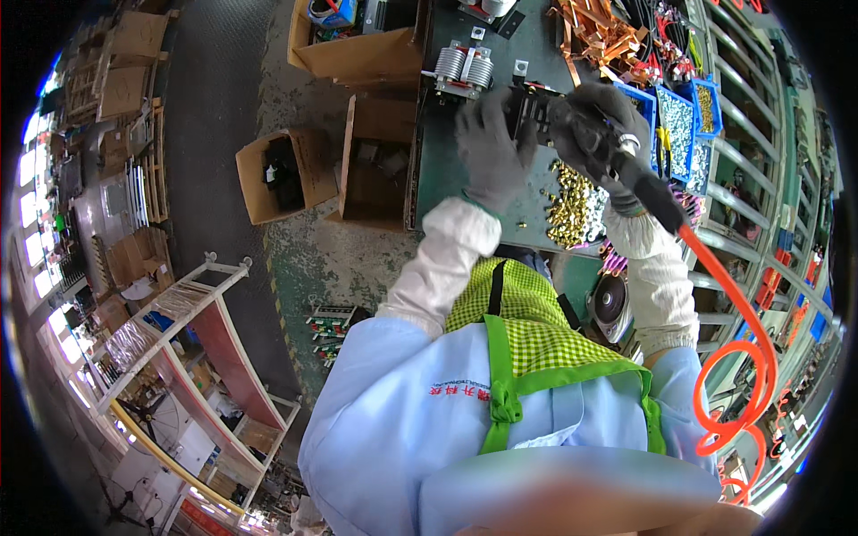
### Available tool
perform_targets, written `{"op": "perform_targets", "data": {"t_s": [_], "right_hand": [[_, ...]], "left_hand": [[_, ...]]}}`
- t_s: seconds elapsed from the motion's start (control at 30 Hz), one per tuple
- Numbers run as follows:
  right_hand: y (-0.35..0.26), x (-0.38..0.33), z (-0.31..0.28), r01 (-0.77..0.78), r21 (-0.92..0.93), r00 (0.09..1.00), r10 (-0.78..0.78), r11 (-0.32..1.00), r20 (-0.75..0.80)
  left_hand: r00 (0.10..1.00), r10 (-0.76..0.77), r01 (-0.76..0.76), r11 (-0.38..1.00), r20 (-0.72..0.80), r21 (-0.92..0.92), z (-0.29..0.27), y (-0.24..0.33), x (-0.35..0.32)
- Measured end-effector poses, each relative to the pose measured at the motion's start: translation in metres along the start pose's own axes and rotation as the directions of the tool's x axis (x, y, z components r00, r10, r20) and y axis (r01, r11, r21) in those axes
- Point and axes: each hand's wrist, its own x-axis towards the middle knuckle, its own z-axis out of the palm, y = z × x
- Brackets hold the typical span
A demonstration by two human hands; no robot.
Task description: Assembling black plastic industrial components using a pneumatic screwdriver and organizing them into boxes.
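Observation:
My left hand [493, 147], in a grey glove, rests with fingers apart beside a black slotted component [534, 112] on the dark green worktop. Its thumb points toward that component; whether it touches cannot be made out. Gloved in the same grey, my right hand [592, 134] is wrapped round a black air-powered driver [660, 201], which trails a coiled orange hose [746, 308]. The driver's tip is hidden around the hand and component. Just beyond my left hand sits an assembly with ribbed silver cylinders [463, 69].
Brass fasteners [570, 201] lie loose near my right wrist. Blue bins [675, 134] of small hardware and a pile of copper strips [594, 40] occupy the right side. Open cardboard boxes [290, 174] stand left of the bench. A metal roller rack [742, 116] runs along the right.

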Motion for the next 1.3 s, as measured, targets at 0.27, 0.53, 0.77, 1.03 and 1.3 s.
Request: {"op": "perform_targets", "data": {"t_s": [0.27,0.53,0.77,1.03,1.3], "right_hand": [[0.000,0.010,0.012,0.029,0.212,0.998,-0.016,0.977,-0.064],[0.004,0.007,0.022,0.104,0.128,0.990,-0.090,0.986,-0.108],[0.004,0.001,0.023,-0.023,0.228,0.993,0.049,0.973,-0.110],[-0.005,-0.001,-0.012,0.118,0.294,0.969,-0.045,0.949,-0.243],[0.026,-0.006,-0.037,0.081,0.390,0.974,0.010,0.917,-0.226]], "left_hand": [[0.955,-0.180,0.228,0.954,0.237,-0.194,0.051,-0.036,-0.012],[0.969,-0.166,0.206,0.953,0.185,-0.223,0.053,-0.037,-0.015],[0.954,-0.203,0.254,0.938,0.220,-0.237,0.055,-0.036,-0.017],[0.911,0.008,-0.053,0.994,0.413,0.097,0.018,-0.010,0.024],[0.600,0.218,-0.370,0.929,0.770,0.026,0.040,0.003,0.072]]}}
